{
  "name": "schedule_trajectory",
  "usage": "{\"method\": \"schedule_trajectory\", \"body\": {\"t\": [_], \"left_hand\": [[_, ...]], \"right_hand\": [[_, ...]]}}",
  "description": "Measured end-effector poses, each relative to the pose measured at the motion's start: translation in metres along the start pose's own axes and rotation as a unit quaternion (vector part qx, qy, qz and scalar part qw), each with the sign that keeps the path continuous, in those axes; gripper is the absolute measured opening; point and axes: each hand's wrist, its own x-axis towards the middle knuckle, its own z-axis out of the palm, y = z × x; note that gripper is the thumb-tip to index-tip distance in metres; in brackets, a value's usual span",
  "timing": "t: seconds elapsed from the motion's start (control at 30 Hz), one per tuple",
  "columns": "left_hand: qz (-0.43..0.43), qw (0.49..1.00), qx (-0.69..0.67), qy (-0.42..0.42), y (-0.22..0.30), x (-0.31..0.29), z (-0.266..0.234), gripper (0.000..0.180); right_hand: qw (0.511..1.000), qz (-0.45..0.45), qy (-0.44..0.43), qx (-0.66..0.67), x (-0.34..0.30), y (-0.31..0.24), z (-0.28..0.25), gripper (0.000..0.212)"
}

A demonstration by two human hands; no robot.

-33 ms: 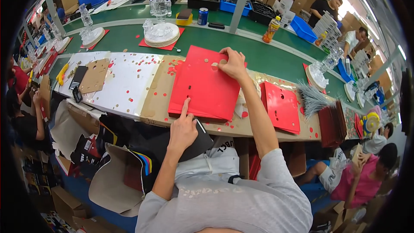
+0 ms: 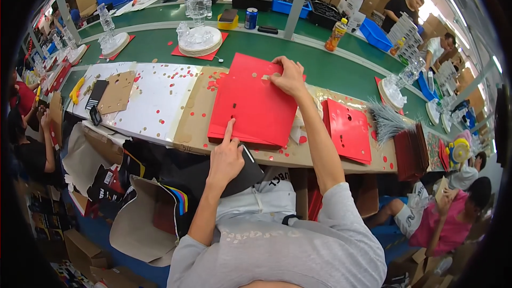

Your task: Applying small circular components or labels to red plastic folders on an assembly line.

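Note:
A stack of red card sheets (image 2: 255, 112) with punched holes lies before me on the cardboard-covered bench. My right hand (image 2: 290, 79) has its fingers curled at the far right corner of the top sheet, the thumb pressing near a hole there. With its index finger stretched out, my left hand (image 2: 226, 159) touches the sheet near the front edge, just below a small dark slot. The other left fingers are curled and hold nothing visible. Right of my forearm, another pile of red card sheets (image 2: 346, 133) also has holes. Small red punched-out bits lie around the stacks.
Left are a white board (image 2: 154, 112) strewn with bits, a brown cardboard piece (image 2: 117, 93) and a yellow tool (image 2: 77, 90). Clear plastic assemblies on round white bases (image 2: 200, 41) stand along the green conveyor (image 2: 245, 42). Grey wire ties (image 2: 386, 121) lie right; people sit nearby.
The top red sheet has shifted very slightly away from me. My left fingertip has moved slightly the same way, and my right hand is almost still.

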Motion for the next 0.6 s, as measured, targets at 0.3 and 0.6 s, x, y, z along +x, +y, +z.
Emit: {"method": "schedule_trajectory", "body": {"t": [0.3, 0.6], "left_hand": [[0.025, 0.999, -0.023, -0.01, 0.003, 0.003, -0.011, 0.023], [0.09, 0.99, -0.108, -0.002, -0.031, 0.009, -0.005, 0.01]], "right_hand": [[0.982, -0.055, 0.165, 0.068, 0.0, -0.013, -0.012, 0.016], [0.937, -0.167, 0.298, -0.08, -0.023, -0.081, -0.029, 0.014]]}}
